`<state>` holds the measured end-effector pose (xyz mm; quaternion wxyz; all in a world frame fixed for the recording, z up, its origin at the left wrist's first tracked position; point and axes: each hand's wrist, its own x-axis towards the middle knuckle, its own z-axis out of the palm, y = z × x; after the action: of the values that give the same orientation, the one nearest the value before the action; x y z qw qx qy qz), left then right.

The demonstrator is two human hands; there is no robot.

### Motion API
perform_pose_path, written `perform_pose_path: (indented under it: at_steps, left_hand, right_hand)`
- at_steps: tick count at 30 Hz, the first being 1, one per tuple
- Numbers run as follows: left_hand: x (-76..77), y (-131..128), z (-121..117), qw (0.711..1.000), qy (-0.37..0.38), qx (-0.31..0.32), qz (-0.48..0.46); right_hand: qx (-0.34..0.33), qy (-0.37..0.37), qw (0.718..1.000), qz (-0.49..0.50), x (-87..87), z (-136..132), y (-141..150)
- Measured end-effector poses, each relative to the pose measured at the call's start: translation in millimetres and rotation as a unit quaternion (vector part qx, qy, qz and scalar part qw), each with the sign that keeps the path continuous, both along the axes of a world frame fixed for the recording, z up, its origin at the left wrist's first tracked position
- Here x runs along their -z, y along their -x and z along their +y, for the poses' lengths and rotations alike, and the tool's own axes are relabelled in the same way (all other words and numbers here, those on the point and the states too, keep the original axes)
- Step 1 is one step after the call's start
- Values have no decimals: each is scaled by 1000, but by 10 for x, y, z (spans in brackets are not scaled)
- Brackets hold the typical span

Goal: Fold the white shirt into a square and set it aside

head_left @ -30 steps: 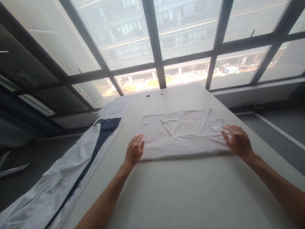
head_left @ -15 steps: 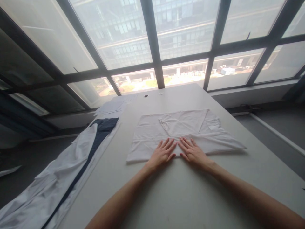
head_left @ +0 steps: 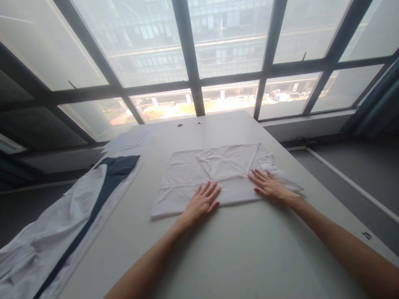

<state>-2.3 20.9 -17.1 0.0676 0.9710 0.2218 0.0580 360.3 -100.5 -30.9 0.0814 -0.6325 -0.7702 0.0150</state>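
A folded white garment (head_left: 227, 162) lies flat on the white table (head_left: 237, 249), creased across its upper layer. My left hand (head_left: 202, 202) rests palm down on its near edge, left of the middle, fingers stretched out. Toward the garment's right end, my right hand (head_left: 270, 186) lies flat with its fingers spread, covering part of the fabric there. Neither hand grips the cloth.
On the left edge of the table, white clothes (head_left: 59, 220) and a dark blue piece of fabric (head_left: 116, 172) are heaped and hang over. Flat white sheets (head_left: 132, 135) lie behind them. Large windows (head_left: 229, 39) stand beyond the far edge.
My right hand has slid right across the garment, away from my left hand, which stays near the same spot on the cloth. The view has turned slightly to the right.
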Motion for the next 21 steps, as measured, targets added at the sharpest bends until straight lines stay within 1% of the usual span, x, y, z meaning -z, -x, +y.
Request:
perform_pose_path:
  at_steps: [2, 4, 8, 10, 12, 15, 18, 19, 21]
  left_hand:
    - [-4, 1, -13, 1000, 7, 0, 1]
    - [-16, -9, -33, 1000, 17, -3, 3]
    - [-42, 2, -12, 999, 40, -22, 19]
    - [-52, 110, 59, 997, 44, -45, 33]
    - [-58, 329, 159, 995, 33, -78, 48]
    - [-47, 806, 306, 988, 3, -136, 69]
    - [-12, 1245, 391, 977, -20, -199, 75]
    - [1, 1344, 401, 973, -26, -218, 75]
    - [23, 1455, 399, 967, -35, -243, 73]
  right_hand:
    - [15, -7, 1000, -13, 55, -40, -184]
    - [24, -19, 999, -24, 116, -60, -272]
    - [33, -38, 998, -29, 214, -64, -297]
    - [33, -40, 998, -26, 245, -62, -301]
    - [33, -40, 998, -22, 266, -61, -311]
    - [33, -47, 998, -11, 271, -60, -313]
    - [30, -55, 998, 7, 233, -60, -305]
    - [29, -57, 998, 16, 212, -63, -308]
    - [38, -72, 996, 35, 171, -78, -337]
